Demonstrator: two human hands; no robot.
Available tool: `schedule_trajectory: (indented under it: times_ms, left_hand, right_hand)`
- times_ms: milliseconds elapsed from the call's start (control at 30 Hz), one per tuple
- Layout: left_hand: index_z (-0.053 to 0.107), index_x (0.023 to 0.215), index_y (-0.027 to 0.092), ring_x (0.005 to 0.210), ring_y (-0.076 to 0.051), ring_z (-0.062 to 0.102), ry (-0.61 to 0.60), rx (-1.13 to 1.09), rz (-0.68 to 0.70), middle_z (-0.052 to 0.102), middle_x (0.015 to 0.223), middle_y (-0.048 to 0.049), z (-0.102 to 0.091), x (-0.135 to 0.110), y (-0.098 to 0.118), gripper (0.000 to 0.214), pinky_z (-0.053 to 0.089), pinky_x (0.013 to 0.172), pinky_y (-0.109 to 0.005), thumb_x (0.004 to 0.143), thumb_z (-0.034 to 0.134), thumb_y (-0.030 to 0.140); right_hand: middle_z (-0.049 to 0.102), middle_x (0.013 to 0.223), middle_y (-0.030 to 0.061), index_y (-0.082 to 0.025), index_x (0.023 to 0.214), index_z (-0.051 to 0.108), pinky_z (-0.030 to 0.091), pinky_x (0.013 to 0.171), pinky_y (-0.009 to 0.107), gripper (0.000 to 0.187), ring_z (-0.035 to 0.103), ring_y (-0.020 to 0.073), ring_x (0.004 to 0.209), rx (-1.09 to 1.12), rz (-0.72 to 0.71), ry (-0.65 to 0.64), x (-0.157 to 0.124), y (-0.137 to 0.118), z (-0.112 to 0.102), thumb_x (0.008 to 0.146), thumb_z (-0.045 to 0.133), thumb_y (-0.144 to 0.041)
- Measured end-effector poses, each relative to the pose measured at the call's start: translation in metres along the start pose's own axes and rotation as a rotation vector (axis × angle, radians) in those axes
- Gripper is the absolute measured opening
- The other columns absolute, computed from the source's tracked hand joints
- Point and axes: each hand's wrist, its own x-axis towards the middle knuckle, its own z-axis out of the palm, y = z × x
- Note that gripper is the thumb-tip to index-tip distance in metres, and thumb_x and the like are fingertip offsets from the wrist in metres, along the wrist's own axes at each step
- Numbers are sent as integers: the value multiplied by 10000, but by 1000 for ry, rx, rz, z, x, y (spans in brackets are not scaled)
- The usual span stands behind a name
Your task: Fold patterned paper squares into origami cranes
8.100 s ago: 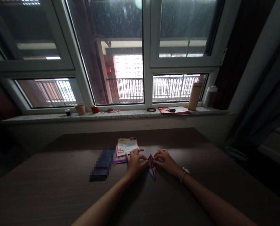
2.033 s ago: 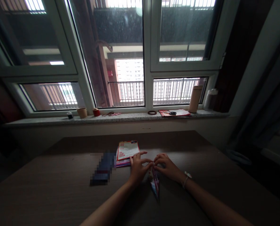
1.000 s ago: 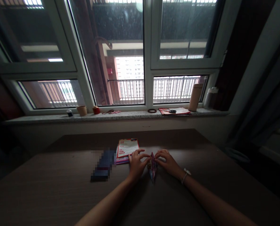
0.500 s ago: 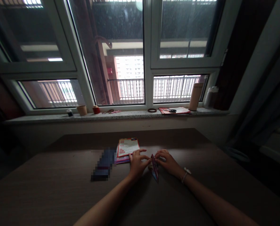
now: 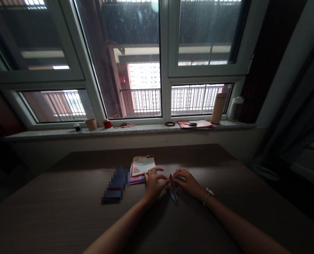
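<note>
A small folded paper piece [image 5: 173, 190], narrow and pointed, coloured pink and blue, lies on the dark wooden table [image 5: 67, 218] between my hands. My left hand [image 5: 153, 184] pinches its upper end from the left with thumb and forefinger. My right hand [image 5: 188, 182] pinches the same end from the right; a light bracelet sits on that wrist. The paper's lower tip points toward me and slightly right.
A red and white leaflet [image 5: 141, 166] on a small stack lies just beyond my left hand, with a blurred dark object [image 5: 116, 185] to its left. The windowsill [image 5: 146, 129] holds small cups [image 5: 90, 124], papers with scissors [image 5: 194, 124], a tall tumbler [image 5: 218, 108] and a kettle [image 5: 235, 108].
Over the last second the paper's lower tip swung slightly to the right and both hands kept their pinch at its top. Two seconds ago the paper was drawn longer toward me.
</note>
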Motion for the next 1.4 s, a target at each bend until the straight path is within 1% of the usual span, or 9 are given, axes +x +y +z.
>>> schedule_trajectory:
  times_ms: [233,333,433,567,767,933,1167,1400]
  left_hand:
    - [750,710,286,1127,-277,468,0,15,8,603,1152,-30,0,-1,1,36,215,1050,-549,737,725,291]
    - [749,706,291,1160,-281,456,-20,13,19,600,1182,-26,0,-1,2,41,195,1057,-562,738,727,302]
    - [750,701,299,1181,-284,450,-45,4,30,601,1203,-17,0,-1,2,39,188,1061,-567,736,732,299]
    - [749,689,296,1190,-295,446,-62,-9,16,604,1212,-18,0,-1,2,63,179,1064,-579,743,722,312]
    - [746,690,288,1193,-299,442,-63,-24,5,599,1219,-23,-1,-2,4,92,167,1068,-590,760,705,332]
    - [749,717,295,1190,-293,445,-66,-21,17,606,1210,-16,0,-2,3,77,195,1062,-578,771,699,318]
    - [741,709,282,1192,-295,440,-76,-19,1,607,1211,-27,1,-1,3,95,182,1056,-585,780,685,311]
    - [743,737,286,1197,-287,430,-75,-14,-2,605,1221,-20,2,0,1,70,159,1059,-588,781,689,279]
  right_hand:
    - [640,934,43,-233,817,687,380,928,377,222,537,222,993,1,6,11,0,-4,-1,843,604,-437]
    - [641,932,40,-237,840,689,386,920,368,221,542,217,985,11,10,23,0,-4,-2,843,602,-440]
    - [639,927,43,-230,819,690,387,920,368,228,540,216,988,16,3,36,0,-3,-1,843,604,-440]
    - [637,926,44,-229,797,688,389,921,375,233,537,216,994,16,-8,43,0,-2,0,846,599,-439]
    - [633,942,48,-238,814,697,379,935,380,231,529,224,1011,17,-4,58,-1,-5,0,835,610,-450]
    - [631,946,46,-241,829,694,378,935,378,256,525,228,1013,29,-6,31,0,-5,0,850,580,-469]
    - [622,945,41,-250,864,685,373,943,381,247,506,227,1026,22,-17,18,1,0,1,872,553,-459]
    - [619,955,42,-248,872,685,365,961,373,246,493,224,1045,28,-12,11,1,1,2,875,552,-456]
